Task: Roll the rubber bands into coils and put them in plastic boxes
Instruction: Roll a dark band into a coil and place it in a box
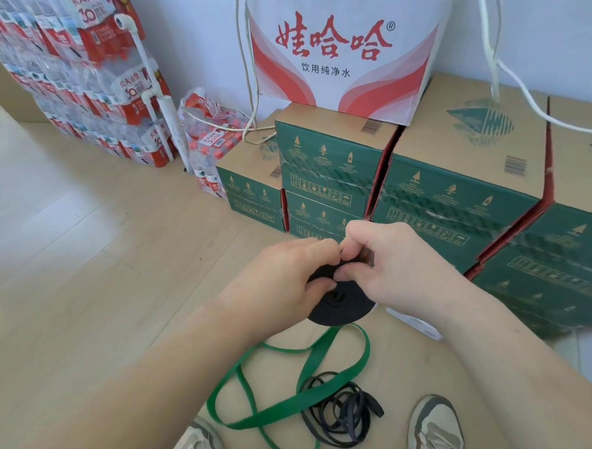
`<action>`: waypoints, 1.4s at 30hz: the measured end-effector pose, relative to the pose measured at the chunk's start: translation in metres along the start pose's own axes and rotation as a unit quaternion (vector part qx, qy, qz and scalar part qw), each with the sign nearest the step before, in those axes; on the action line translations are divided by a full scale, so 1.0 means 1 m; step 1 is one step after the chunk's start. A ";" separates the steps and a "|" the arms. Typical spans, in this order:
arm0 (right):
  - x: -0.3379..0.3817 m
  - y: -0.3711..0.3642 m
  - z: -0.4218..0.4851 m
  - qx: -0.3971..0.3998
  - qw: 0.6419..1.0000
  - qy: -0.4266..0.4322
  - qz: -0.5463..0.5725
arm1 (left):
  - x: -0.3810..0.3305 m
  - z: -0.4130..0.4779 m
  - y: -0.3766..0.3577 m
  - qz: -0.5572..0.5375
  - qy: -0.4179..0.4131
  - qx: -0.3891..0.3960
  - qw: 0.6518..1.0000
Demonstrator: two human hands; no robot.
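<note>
A black rubber band wound into a flat coil (340, 302) hangs in front of me above the floor. My left hand (283, 276) grips its left upper side, fingers curled onto the coil. From the right, my right hand (386, 264) pinches the coil's top edge. On the wooden floor below lie a long loose green band (289, 382) and a tangled heap of thin dark bands (342, 410). Part of a clear plastic box (413, 323) shows under my right forearm.
Green and brown cartons (457, 195) are stacked ahead and to the right, a white and red carton (343, 50) on top of them. Shrink-wrapped water bottle packs (84, 81) stand at the back left. My two shoes (435, 426) are at the bottom edge.
</note>
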State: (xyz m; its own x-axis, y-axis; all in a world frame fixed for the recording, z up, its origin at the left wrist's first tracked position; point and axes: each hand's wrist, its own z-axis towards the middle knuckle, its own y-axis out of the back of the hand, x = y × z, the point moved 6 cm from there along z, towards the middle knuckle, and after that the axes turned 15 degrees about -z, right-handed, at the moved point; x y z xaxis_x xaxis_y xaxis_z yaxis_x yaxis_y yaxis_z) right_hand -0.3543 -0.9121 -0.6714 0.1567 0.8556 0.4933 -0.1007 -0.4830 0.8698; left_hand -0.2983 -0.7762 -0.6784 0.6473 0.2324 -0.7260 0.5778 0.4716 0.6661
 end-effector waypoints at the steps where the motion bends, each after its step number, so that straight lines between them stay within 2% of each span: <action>1: -0.002 0.000 0.000 0.002 1.000 -0.003 -0.001 | 0.000 0.002 -0.001 -0.002 -0.004 0.009 1.000; 5: -0.011 0.005 0.005 0.010 0.998 -0.043 0.040 | 0.006 0.009 0.005 -0.051 0.001 -0.008 0.999; 8: -0.019 -0.003 0.015 0.045 0.993 -0.080 0.071 | 0.017 0.015 -0.004 -0.036 -0.001 0.013 0.999; 11: -0.027 -0.020 0.029 0.100 0.989 -0.099 -0.032 | 0.046 0.025 -0.014 -0.009 0.048 0.027 0.998; 13: -0.034 -0.031 0.042 0.143 0.976 -0.108 -0.125 | 0.071 0.035 -0.020 0.004 0.088 0.040 0.995; 15: -0.045 -0.043 0.059 0.182 0.962 -0.121 -0.164 | 0.095 0.045 -0.027 0.006 0.118 0.044 0.992; 20: -0.111 -0.110 0.098 0.278 0.929 -0.168 -0.178 | 0.168 0.064 -0.059 -0.008 0.198 0.032 0.980; 25: -0.181 -0.191 0.102 0.308 0.920 -0.187 -0.156 | 0.227 0.074 -0.103 -0.017 0.233 0.058 0.971; 28: -0.218 -0.230 0.116 0.311 0.914 -0.170 -0.197 | 0.260 0.087 -0.135 -0.004 0.261 0.092 0.961; 32: -0.250 -0.269 0.135 0.303 0.912 -0.122 -0.248 | 0.294 0.102 -0.180 -0.016 0.296 0.099 0.950; 36: -0.271 -0.295 0.139 0.254 0.923 -0.100 -0.272 | 0.316 0.096 -0.218 -0.036 0.331 0.110 0.936; 40: -0.283 -0.305 0.137 0.201 0.936 -0.093 -0.274 | 0.331 0.085 -0.224 -0.127 0.368 0.053 0.920; 42: -0.286 -0.306 0.138 0.189 0.936 -0.098 -0.280 | 0.332 0.075 -0.227 -0.138 0.376 0.045 0.915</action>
State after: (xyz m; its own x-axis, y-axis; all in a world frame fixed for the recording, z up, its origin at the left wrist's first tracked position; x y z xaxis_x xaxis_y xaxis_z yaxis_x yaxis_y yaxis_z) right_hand -0.2329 -1.0346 -1.0768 0.2624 0.9615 -0.0817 0.4001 -0.0314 0.9159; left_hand -0.1771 -0.8700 -1.0576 -0.0343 0.6506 -0.7586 0.7278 0.5365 0.4272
